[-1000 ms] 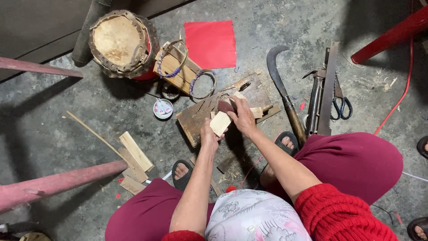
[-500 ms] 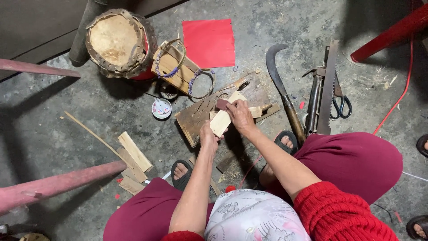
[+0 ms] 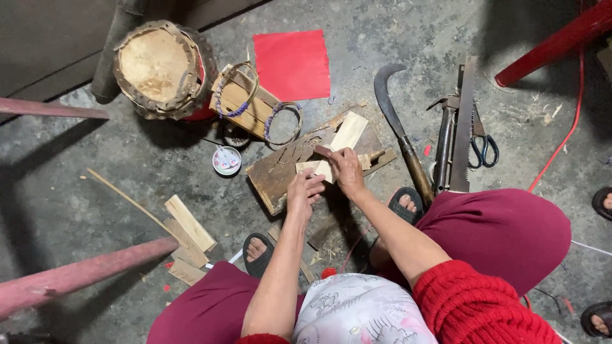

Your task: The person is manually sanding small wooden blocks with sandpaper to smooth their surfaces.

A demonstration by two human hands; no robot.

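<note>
Cut off at the lower right edge: two sandalled feet (image 3: 600, 318). Hidden under the right hand (image 3: 347, 172): most of the pale wood strip (image 3: 312, 167). Too small to read: pattern on the small round dish (image 3: 227, 160).

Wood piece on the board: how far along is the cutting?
Done: cut slats lie on the floor to the left. In hand: the left hand and right hand hold a pale wood piece on the worn board. Left: a longer pale slat lies there uncut.

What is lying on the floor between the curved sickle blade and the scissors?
In the head view, between the curved sickle blade and the black-handled scissors lie a long flat saw blade and a dark metal tool.
</note>
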